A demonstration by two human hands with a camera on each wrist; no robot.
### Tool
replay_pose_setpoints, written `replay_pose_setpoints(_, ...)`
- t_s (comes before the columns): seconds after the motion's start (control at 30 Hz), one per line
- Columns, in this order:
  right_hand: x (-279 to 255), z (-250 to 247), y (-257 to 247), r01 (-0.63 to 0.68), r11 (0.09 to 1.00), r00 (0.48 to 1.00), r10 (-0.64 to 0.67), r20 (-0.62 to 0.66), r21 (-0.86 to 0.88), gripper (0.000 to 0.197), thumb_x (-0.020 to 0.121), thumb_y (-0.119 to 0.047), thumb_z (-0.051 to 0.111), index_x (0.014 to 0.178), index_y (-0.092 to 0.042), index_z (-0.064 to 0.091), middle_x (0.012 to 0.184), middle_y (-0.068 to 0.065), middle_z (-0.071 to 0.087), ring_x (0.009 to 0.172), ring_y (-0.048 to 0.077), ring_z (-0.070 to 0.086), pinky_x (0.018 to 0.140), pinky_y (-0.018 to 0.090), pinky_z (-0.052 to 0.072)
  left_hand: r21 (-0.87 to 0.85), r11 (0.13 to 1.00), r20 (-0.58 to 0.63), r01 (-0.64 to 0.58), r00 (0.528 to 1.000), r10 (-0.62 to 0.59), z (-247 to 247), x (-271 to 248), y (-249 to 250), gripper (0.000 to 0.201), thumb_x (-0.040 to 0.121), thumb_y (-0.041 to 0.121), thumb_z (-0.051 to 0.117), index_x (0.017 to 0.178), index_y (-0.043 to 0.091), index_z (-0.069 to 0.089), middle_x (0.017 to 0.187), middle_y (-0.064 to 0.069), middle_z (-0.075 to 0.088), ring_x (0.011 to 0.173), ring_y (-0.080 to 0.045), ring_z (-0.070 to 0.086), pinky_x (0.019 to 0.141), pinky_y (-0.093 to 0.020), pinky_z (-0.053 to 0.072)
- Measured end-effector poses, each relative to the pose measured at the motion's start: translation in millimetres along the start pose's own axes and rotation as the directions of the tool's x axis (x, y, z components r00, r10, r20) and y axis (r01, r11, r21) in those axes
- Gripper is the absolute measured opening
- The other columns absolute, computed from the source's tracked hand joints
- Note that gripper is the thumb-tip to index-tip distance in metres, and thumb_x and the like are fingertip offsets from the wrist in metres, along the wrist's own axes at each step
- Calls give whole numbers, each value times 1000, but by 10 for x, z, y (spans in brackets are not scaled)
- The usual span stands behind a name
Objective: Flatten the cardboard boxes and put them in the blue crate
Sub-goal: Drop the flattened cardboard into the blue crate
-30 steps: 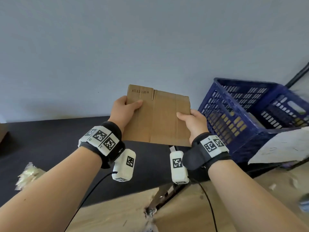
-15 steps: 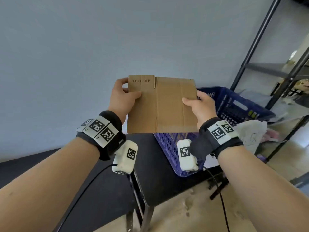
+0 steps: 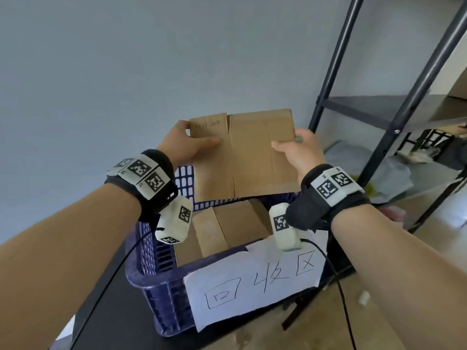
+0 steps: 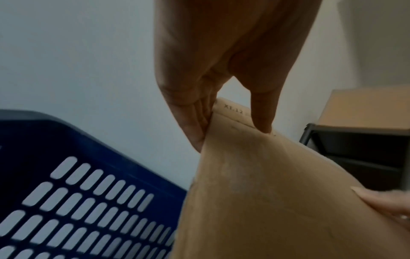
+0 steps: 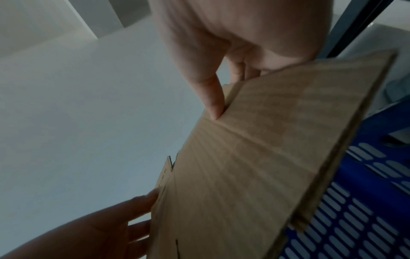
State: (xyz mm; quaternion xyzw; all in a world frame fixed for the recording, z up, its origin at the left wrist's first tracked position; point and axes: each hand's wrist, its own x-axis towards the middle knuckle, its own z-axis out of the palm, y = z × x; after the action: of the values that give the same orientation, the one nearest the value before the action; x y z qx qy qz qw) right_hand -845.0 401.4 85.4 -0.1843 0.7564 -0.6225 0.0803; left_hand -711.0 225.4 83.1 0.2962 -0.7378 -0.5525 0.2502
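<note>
Head view shows the grey-blue plain wall [image 3: 126, 72] filling the space beyond the fingers, with open air above and to the left of them. To the right of the right fingers stands the black metal shelving rack [image 3: 394, 107], its slanted posts close to that side of the held sheet. Below the fingers sits the blue slotted plastic crate [image 3: 149, 279] on the black tabletop [image 3: 118, 322]; its open mouth lies directly under the sheet's lower edge. A second ago the crate stood off to the right of the hands, and half a second ago it was partly behind the sheet; now the sheet hangs over it. Brown flattened cardboard pieces [image 3: 227, 228] already lie inside the crate, leaning against its walls. A white paper sign with handwritten characters [image 3: 255, 281] hangs on the crate's near rim.

The flattened brown cardboard box [image 3: 242, 157] is held nearly upright between both hands, its bottom edge just above the crate's far rim and not touching it. The left hand [image 3: 182, 145] pinches its left edge, thumb on the near face and fingers [image 4: 195, 126] behind. The right hand [image 3: 300, 152] clamps the right edge the same way, thumb [image 5: 210, 98] pressed on the near face.
</note>
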Motion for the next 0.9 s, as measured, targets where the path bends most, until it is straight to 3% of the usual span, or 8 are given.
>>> replay_pose_setpoints(0.17,528,103,330,-87,975,957,139,256,-203,34,80,-16,74,111,-10,62,112,6,67,100,23,63,92,42,51,159,977,-32,142,990,-139,153,401,-317,72,77,38,75,134,12,40,120,-3,55,106,-22,59,66,-30,55)
replay_pose_setpoints(0.3,953,227,570,-106,905,886,274,374,-411,36,79,-16,75,112,-9,62,113,4,66,105,23,61,94,42,50,258,928,81,268,951,-297,201,763,-668,52,73,48,75,105,10,60,104,-12,66,89,-25,66,65,-36,60)
replay_pose_setpoints(0.37,1169,307,686,-99,825,832,376,408,-557,40,77,-22,78,111,-10,62,112,5,67,103,23,62,93,43,51,340,882,150,325,908,-392,237,903,-876,58,72,52,73,109,9,61,101,-14,68,84,-23,68,64,-33,60)
replay_pose_setpoints(0.5,1474,610,983,-22,659,742,515,430,-752,49,73,-23,81,114,-5,61,111,11,67,94,26,66,81,39,57,422,799,150,428,836,-527,304,1133,-1278,61,73,48,75,114,7,54,94,-12,65,75,-21,67,59,-29,58)
replay_pose_setpoints(0.67,1520,961,1450,93,432,539,736,410,-897,56,80,-25,75,121,4,51,107,20,62,65,19,61,44,20,52,548,662,134,511,728,-673,388,1164,-1763,69,75,47,73,123,4,50,97,-19,67,70,-20,67,57,-27,58)
replay_pose_setpoints(0.77,1548,1059,1759,135,340,488,794,361,-931,61,80,-32,74,122,5,48,107,19,66,66,17,62,59,23,56,613,611,149,501,686,-712,524,1107,-2011,56,80,38,72,119,3,52,94,-14,67,75,-21,65,66,-32,59)
replay_pose_setpoints(0.83,1592,1083,1959,158,320,516,780,355,-934,60,75,-36,78,113,3,51,90,16,71,65,19,65,74,32,56,696,564,118,444,705,-700,630,1067,-2124,57,78,39,74,120,7,52,101,-11,66,88,-23,66,79,-38,58)
replay_pose_setpoints(0.9,1618,1101,2092,203,306,532,763,367,-930,50,73,-40,79,94,0,58,84,13,73,65,19,66,76,32,56,762,511,74,398,729,-680,714,1024,-2195,63,74,45,76,120,10,52,111,-9,62,95,-24,64,84,-38,57)
